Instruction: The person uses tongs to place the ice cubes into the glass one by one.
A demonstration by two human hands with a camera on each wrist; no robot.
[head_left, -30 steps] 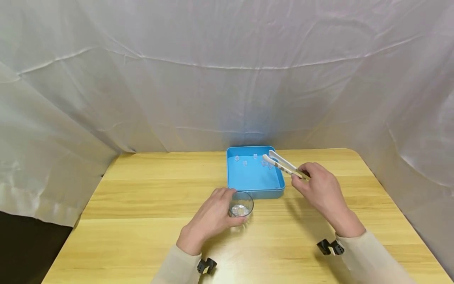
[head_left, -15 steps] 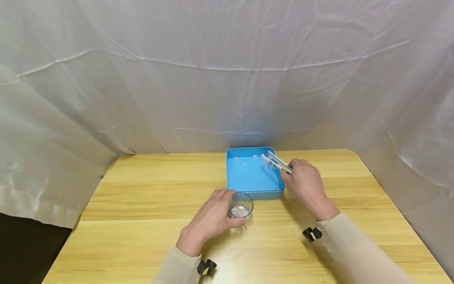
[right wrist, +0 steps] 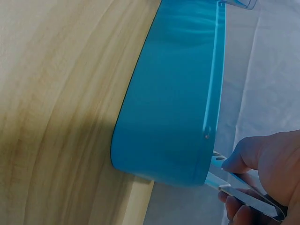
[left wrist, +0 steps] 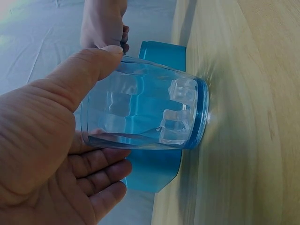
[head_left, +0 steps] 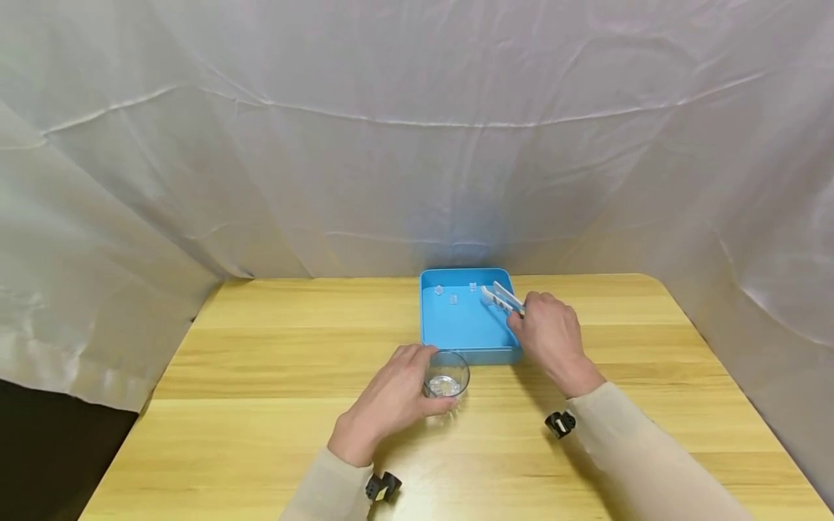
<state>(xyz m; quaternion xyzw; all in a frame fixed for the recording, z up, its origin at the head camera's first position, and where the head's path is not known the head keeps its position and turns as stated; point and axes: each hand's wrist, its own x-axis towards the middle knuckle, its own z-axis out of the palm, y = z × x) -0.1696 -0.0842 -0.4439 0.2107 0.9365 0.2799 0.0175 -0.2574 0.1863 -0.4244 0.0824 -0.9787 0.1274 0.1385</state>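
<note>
My left hand (head_left: 391,394) holds a clear drinking glass (left wrist: 126,105) upright on the table, thumb on one side and fingers on the other. Clear ice cubes (left wrist: 176,126) lie at the bottom of the glass. My right hand (head_left: 554,336) grips a pair of white-tipped tongs (head_left: 504,300), which reach over the right wall of a blue tray (head_left: 472,357). The tips are down inside the tray, by some clear cubes at its right side; whether they touch one cannot be made out. Further cubes (head_left: 453,299) lie towards the tray's back.
The tray stands near the back edge of the wooden table (head_left: 274,362), just behind the glass. Pale grey cloth (head_left: 391,181) hangs behind the table and along both sides. Each wrist carries a small black camera mount (head_left: 383,487).
My right hand has moved left and slightly forward, bringing the tongs lower into the tray. Their tips stand a little closer together. The left hand and glass have stayed put.
</note>
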